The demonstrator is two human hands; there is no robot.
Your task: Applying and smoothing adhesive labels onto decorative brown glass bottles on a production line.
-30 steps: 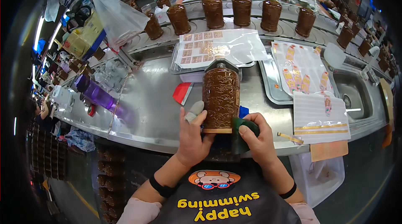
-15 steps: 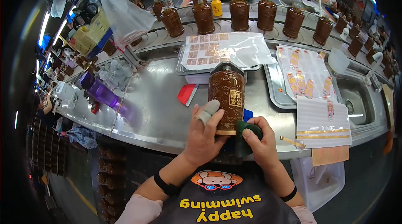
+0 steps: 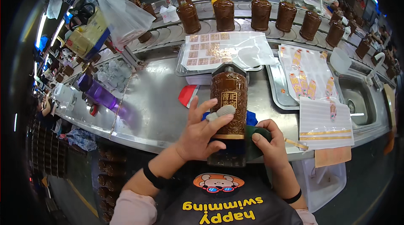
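Note:
A brown glass bottle [image 3: 230,86] with raised patterning lies tilted in front of me, its base toward me. It carries a square gold label on its front and a gold band by the base. My left hand [image 3: 201,134] has its fingers spread, and one finger in a pale fabric finger cover presses on the label's lower part. Beside the bottle's base, my right hand [image 3: 271,143] grips a dark green flat pad [image 3: 254,149]. Blue material [image 3: 251,118] shows under the bottle.
Label sheets [image 3: 225,50] lie on a tray behind the bottle; more sheets [image 3: 309,75] and a sink [image 3: 355,99] are at right. Brown bottles [image 3: 261,14] line the far conveyor. A purple water bottle [image 3: 99,94] and red-white packet [image 3: 187,96] are at left. Other people sit beyond.
My left hand's covered finger has moved from the bottle's left side onto the label. The bottle has turned, bringing the label leftward. My right hand shifted slightly right. Conveyor bottles moved right.

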